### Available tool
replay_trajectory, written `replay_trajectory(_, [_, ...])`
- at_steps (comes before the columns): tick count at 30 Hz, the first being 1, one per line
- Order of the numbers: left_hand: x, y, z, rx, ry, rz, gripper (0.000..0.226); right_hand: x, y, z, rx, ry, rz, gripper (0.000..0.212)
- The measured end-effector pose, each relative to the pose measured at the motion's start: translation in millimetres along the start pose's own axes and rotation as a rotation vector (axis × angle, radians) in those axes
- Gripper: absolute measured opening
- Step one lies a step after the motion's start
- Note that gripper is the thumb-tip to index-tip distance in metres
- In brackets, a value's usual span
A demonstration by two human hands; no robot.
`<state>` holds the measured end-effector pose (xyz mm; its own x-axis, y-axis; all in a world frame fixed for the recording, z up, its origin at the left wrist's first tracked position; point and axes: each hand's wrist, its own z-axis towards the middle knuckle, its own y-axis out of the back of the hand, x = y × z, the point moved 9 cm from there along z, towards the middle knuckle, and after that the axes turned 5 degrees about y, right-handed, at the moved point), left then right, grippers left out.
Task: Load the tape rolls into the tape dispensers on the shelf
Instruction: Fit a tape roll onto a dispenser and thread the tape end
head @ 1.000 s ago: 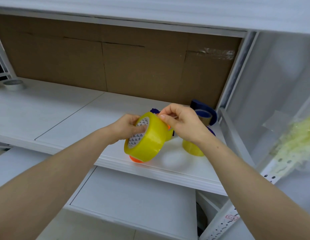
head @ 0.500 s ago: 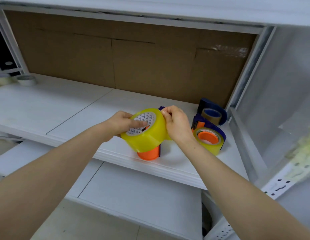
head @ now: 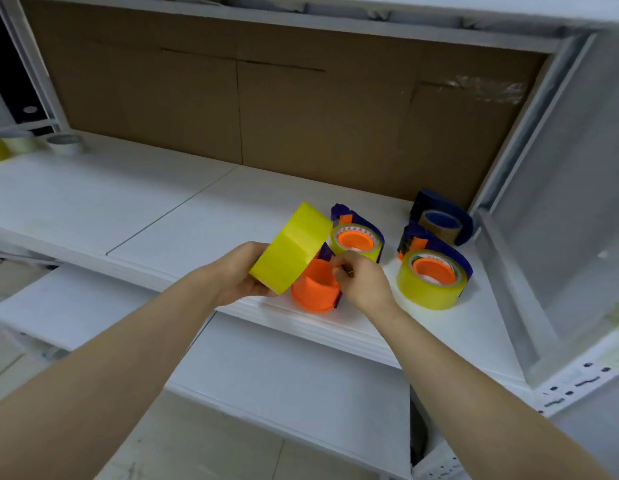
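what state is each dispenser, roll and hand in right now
yellow roll: tilted, held off the shelf in the left hand, not yet loaded
front dispenser: empty, orange hub bare
right hand: fingers pinched beside the orange hub; what they pinch is too small to tell
middle dispenser: loaded, yellow roll on
right dispenser: loaded, yellow roll on
back dispenser: holds a brown roll
far-left rolls: loose on the shelf

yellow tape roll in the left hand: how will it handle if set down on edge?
The yellow tape roll is a round, wide hoop, so on edge it would probably roll along the shelf. Its glossy side looks slippery. The left hand holds it tilted without deforming it: likely stiff.
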<state>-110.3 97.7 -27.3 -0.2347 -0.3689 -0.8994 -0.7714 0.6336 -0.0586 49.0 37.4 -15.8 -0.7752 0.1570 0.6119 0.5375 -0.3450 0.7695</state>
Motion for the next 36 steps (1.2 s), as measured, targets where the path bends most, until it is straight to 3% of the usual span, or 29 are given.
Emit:
replay_trajectory(8, [-13.8,-33.8,5.1,0.093,-0.095,-0.096,0.027,-1.9,17.9,-13.2,-0.087,0.030,-0.066,0.022])
replay_trajectory(15, [-5.4,-32.0,2.9,-0.014,-0.022,0.324,0.028,-11.5,31.1,-12.5,-0.096,0.024,-0.177,0.019])
replay_trajectory(22, [-18.3,-20.1,-3.6,-0.070,-0.058,0.347,0.030,-27.5,40.0,-9.0,-0.096,0.036,-0.157,0.024])
replay_trajectory(24, [-25.9,-13.4,-4.9,-0.154,-0.102,0.353,0.028,-23.0,49.6,-12.5,-0.173,0.041,-0.083,0.022])
replay_trajectory(26, [-31.7,-5.7,-5.9,-0.247,-0.125,0.348,0.026,-21.6,61.5,-18.8,-0.263,-0.016,0.177,0.026])
replay_trajectory(29, [-34.0,-3.6,-3.6,-0.326,-0.113,0.400,0.024,-16.3,49.7,-28.3,-0.130,-0.197,0.602,0.040])
replay_trajectory(32, [-30.2,-12.1,0.6,-0.325,-0.078,0.466,0.031,-5.3,30.6,-31.2,0.039,-0.151,0.533,0.036])
replay_trajectory(36, [-19.2,-19.0,4.8,-0.298,-0.012,0.479,0.033,-9.2,26.5,-29.3,-0.005,-0.143,0.264,0.027])
